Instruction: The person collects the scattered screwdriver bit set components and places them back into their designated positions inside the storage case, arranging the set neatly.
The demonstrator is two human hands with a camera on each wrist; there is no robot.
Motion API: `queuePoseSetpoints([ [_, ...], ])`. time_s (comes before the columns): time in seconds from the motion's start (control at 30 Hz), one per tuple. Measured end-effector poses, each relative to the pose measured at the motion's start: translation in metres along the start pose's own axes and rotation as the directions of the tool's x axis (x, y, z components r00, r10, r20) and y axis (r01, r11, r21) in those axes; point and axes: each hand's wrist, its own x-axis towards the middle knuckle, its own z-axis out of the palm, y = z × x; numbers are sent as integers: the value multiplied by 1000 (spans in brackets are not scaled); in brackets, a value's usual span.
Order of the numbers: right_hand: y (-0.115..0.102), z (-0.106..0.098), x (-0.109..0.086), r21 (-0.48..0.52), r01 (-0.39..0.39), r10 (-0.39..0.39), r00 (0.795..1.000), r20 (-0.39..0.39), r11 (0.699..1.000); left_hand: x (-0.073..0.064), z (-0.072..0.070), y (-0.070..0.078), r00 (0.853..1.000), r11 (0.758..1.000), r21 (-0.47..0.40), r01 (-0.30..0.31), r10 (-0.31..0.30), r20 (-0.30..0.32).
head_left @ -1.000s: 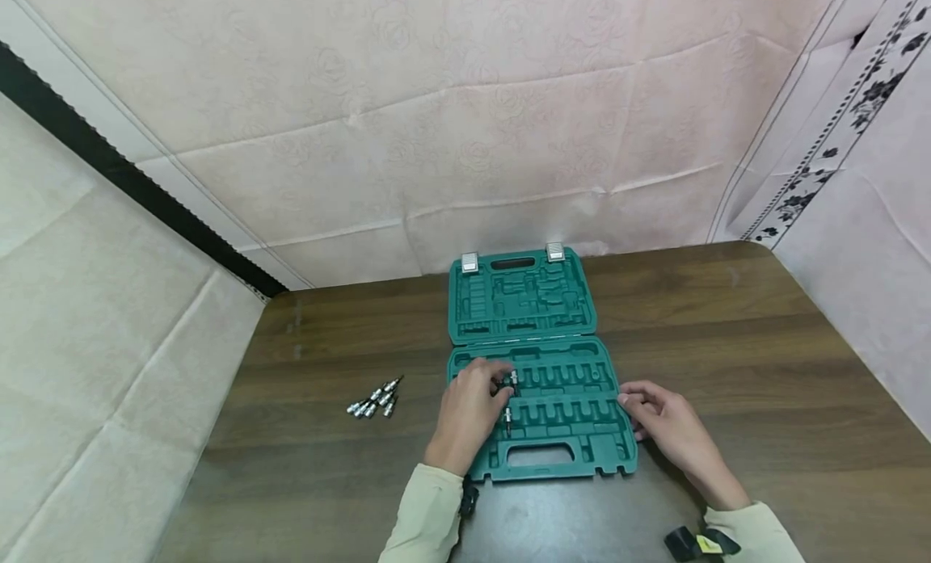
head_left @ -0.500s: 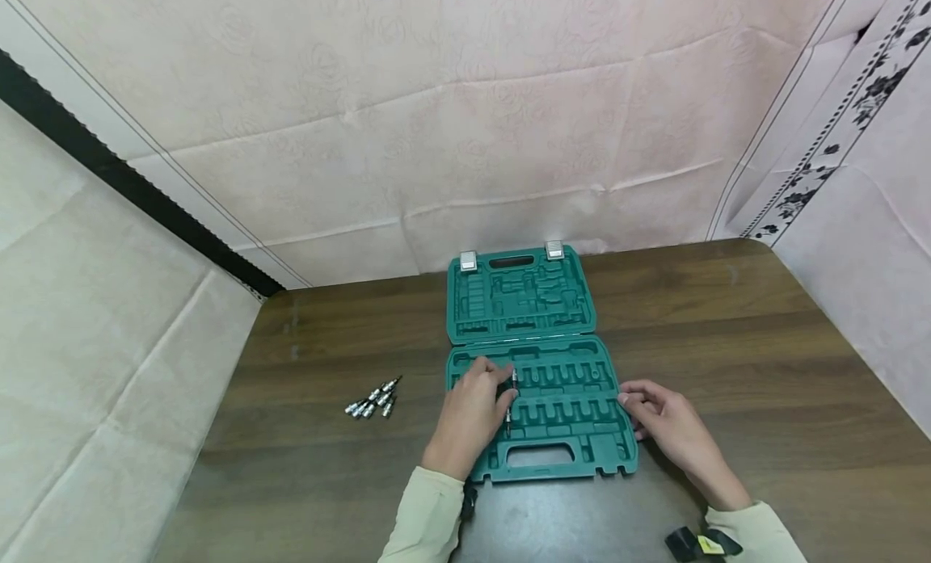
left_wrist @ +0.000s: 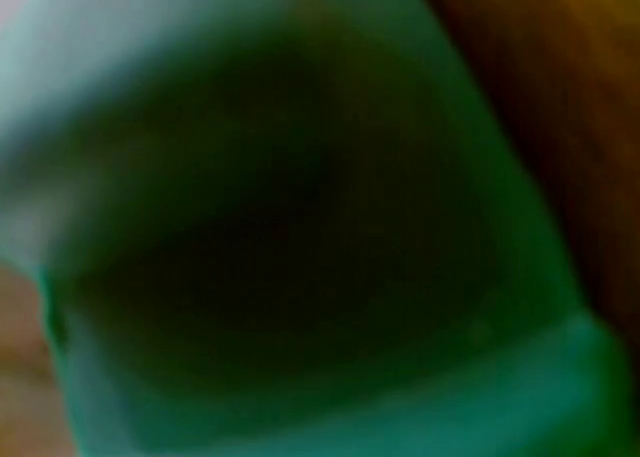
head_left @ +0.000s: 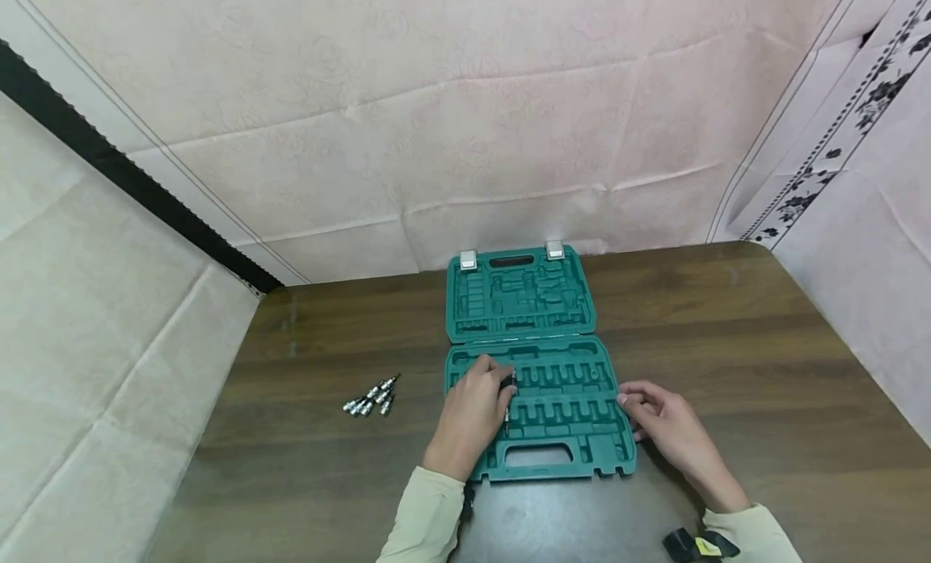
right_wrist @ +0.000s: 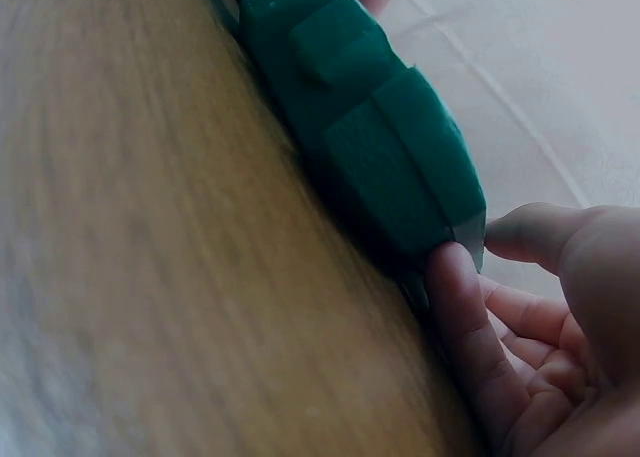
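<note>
A green plastic socket case (head_left: 553, 466) lies unfolded on the table, its lid tipped back. Over the left side of the moulded tray, my left hand (head_left: 469, 418) pinches a small metal socket bit (head_left: 513, 377) between thumb and forefinger; the hand covers part of it. Just below, another socket bit (head_left: 507, 418) sits in a slot, partly behind the thumb. At the opposite edge, my right hand (head_left: 665, 418) holds the case rim; in the right wrist view thumb and finger grip the green case's corner (right_wrist: 400, 177). The left wrist view is dark and blurred.
Several shiny socket bits (head_left: 372, 397) lie in a loose pile left of the case on the wooden table (head_left: 727, 329). Two metal latches (head_left: 555, 250) stand up at the lid's far edge, close to the pale cloth wall (head_left: 509, 159).
My left fingertips have shifted slightly at the upper slot, and less of the socket bit shows now. The right hand stays on the case rim.
</note>
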Motion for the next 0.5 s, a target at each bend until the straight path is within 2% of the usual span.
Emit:
queuePoseSetpoints([
  [0.2, 2, 1, 1, 8, -17, 17, 1000, 6, 1000, 1, 0, -2, 999, 996, -73, 46, -45, 11],
  [0.37, 1, 1, 1, 16, -18, 17, 1000, 8, 1000, 2, 1, -6, 994, 983, -144, 112, -109, 29],
  [0.5, 1, 1, 2, 8, -18, 18, 1000, 5, 1000, 2, 1, -6, 993, 983, -145, 116, -111, 42],
])
